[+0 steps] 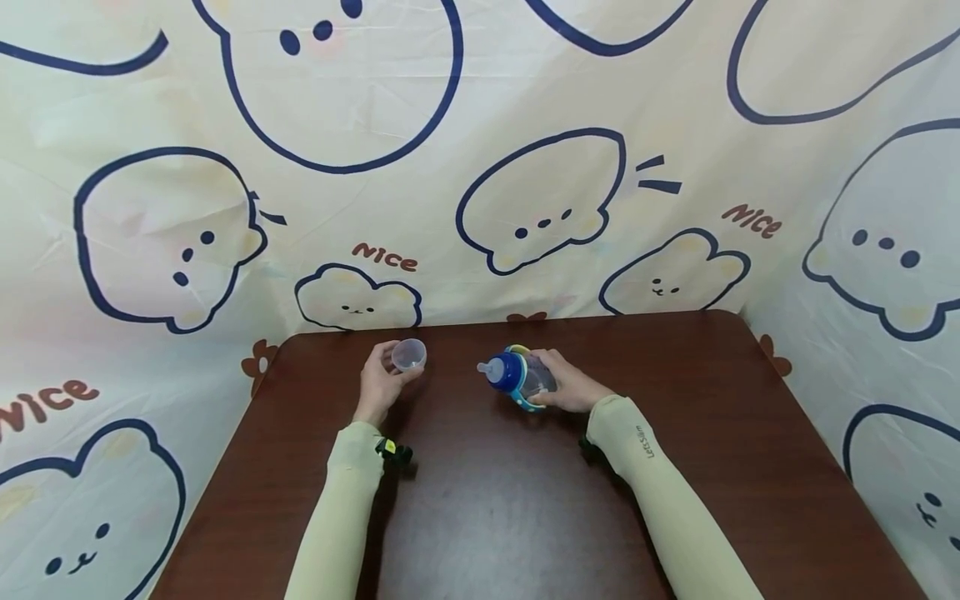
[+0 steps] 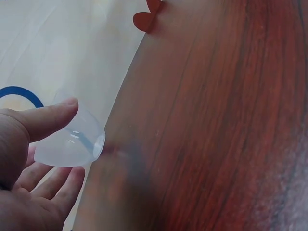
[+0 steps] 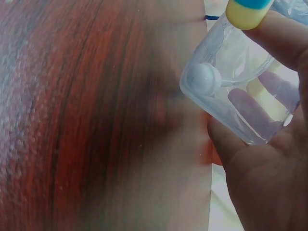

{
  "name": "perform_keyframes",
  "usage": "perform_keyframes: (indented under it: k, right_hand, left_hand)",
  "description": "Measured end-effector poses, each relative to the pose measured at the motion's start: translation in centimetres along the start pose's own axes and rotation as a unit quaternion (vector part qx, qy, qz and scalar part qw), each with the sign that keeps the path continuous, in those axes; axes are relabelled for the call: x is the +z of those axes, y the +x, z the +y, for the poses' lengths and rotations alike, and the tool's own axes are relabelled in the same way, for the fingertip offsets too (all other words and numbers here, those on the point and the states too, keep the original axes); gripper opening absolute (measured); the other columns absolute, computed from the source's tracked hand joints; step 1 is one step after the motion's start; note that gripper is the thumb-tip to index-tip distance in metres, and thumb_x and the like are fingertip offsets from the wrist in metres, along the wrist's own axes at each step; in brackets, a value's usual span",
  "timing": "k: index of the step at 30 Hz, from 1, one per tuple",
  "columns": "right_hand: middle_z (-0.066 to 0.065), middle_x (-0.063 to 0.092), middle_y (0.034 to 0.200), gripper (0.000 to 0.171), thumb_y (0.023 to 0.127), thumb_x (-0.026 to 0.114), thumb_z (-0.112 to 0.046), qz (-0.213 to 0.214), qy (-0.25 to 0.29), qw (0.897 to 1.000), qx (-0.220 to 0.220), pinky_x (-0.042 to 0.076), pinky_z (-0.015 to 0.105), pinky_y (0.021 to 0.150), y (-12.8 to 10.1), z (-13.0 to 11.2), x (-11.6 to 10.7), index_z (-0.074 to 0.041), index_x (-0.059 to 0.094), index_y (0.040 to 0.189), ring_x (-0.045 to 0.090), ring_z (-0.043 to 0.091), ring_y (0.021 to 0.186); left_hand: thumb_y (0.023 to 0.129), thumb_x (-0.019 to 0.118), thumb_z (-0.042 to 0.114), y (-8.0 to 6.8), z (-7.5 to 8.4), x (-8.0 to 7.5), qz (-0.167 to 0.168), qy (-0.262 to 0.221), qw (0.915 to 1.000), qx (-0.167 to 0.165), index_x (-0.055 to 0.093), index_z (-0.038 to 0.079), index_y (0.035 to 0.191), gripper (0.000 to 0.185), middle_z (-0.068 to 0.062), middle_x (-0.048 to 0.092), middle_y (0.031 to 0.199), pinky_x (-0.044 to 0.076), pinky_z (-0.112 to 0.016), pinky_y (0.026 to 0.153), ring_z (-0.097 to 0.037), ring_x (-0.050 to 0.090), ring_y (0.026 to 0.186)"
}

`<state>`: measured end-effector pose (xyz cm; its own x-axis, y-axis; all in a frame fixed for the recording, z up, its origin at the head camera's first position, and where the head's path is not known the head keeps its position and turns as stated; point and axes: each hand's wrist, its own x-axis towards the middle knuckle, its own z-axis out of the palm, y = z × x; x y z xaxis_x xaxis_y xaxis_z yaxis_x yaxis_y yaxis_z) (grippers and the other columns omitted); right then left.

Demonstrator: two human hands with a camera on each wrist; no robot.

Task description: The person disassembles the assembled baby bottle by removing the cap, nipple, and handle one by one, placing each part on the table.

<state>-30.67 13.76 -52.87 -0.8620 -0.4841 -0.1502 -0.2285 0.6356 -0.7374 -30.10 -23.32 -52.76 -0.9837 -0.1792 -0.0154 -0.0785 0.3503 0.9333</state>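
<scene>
My left hand [image 1: 381, 382] holds a small clear plastic cap [image 1: 409, 354] between thumb and fingers, just above the dark wooden table [image 1: 495, 500]. In the left wrist view the clear cap [image 2: 72, 139] sits against my thumb [image 2: 45, 118], its rounded end pointing at the table. My right hand [image 1: 566, 385] grips a clear baby bottle [image 1: 519, 377] with a blue collar, pale spout and yellow-blue handles, tipped on its side with the spout pointing left. In the right wrist view the bottle's clear body [image 3: 236, 91] lies in my palm, a straw with a white ball inside it.
A cream cloth with blue bear outlines [image 1: 540, 200] hangs behind and on both sides of the table. The table's far edge runs right behind the hands. Small black wrist cameras [image 1: 393, 451] sit on both sleeves.
</scene>
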Motion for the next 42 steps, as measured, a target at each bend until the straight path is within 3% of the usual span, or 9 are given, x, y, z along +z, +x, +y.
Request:
perform_keyframes:
  k: [42]
  right_hand:
    - [0.009,0.036,0.152,0.083,0.093,0.078,-0.036,-0.007,-0.005,1.000,0.008,0.042,0.059,0.115,0.00,-0.12,-0.40,-0.027,0.028,0.159,0.042,0.033,0.137]
  left_hand:
    - [0.086,0.085,0.007,0.12,-0.51,0.05,-0.002,0.028,0.9993,-0.023,0.044,0.009,0.149,0.075,-0.020,0.051,0.149,0.048,-0.053,0.112,-0.039,0.052,0.136]
